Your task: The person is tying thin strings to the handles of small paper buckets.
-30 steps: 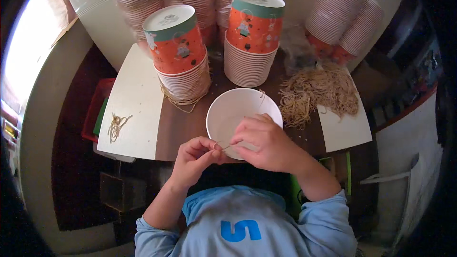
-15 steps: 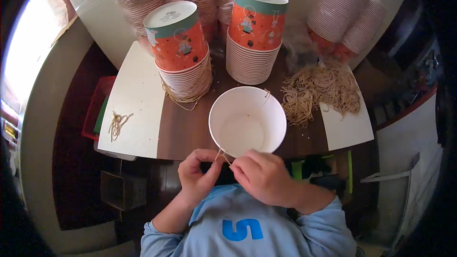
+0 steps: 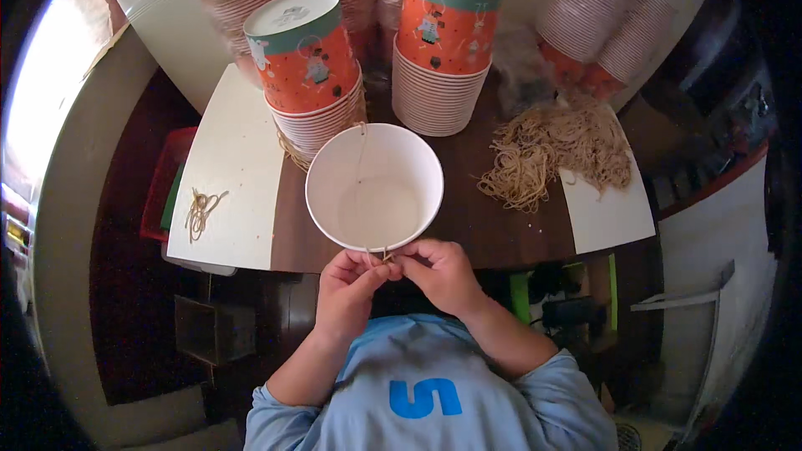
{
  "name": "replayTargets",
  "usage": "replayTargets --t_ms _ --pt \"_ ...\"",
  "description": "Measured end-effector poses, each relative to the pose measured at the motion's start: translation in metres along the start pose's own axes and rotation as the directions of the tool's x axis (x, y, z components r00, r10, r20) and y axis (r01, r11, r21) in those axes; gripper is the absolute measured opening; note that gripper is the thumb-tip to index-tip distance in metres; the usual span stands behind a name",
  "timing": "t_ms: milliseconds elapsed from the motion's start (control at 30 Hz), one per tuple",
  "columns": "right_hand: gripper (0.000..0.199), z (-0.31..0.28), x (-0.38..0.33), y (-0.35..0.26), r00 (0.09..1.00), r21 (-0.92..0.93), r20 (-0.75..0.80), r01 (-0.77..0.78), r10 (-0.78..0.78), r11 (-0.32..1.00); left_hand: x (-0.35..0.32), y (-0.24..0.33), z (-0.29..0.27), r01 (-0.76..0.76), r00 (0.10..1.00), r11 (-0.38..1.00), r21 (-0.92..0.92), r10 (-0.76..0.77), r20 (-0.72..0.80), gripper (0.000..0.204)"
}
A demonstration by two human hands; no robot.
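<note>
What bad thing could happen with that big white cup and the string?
The thin string stretched over the white cup might slip off its rim, since both hands, left hand and right hand, pinch it only at the near edge. A tug could tip the cup toward the table edge. Its far end runs near the cup stack, so it might snag there.

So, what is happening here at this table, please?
A person sits at a dark table with both hands together at the near rim of an open white paper bowl. The left hand and right hand pinch a thin elastic string that runs across the bowl. Behind it stand two stacks of orange bowls. A heap of tan strings lies to the right.
</note>
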State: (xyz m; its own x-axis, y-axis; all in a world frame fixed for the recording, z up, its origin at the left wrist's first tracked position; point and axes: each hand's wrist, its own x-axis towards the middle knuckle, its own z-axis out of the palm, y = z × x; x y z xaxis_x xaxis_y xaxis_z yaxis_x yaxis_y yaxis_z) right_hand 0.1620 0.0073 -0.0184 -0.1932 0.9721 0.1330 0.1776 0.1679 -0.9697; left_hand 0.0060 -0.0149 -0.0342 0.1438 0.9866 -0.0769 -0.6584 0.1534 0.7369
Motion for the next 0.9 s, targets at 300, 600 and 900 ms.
replayTargets --t_ms 300,600,900 --pt "0.019 0.007 0.001 0.000 0.925 0.502 0.253 -0.376 0.283 0.779 -0.008 -0.001 -0.001 -0.081 0.986 0.992 0.101 0.094 -0.136 0.012" --pt "0.018 0.020 0.001 0.010 0.854 0.739 0.362 -0.508 0.374 0.443 -0.011 -0.007 0.000 -0.243 0.933 0.953 0.183 0.281 -0.224 0.013" --pt "0.017 0.026 -0.002 0.009 0.820 0.744 0.345 -0.536 0.457 0.400 -0.011 -0.013 -0.004 -0.456 0.806 0.592 0.664 0.591 0.027 0.014"
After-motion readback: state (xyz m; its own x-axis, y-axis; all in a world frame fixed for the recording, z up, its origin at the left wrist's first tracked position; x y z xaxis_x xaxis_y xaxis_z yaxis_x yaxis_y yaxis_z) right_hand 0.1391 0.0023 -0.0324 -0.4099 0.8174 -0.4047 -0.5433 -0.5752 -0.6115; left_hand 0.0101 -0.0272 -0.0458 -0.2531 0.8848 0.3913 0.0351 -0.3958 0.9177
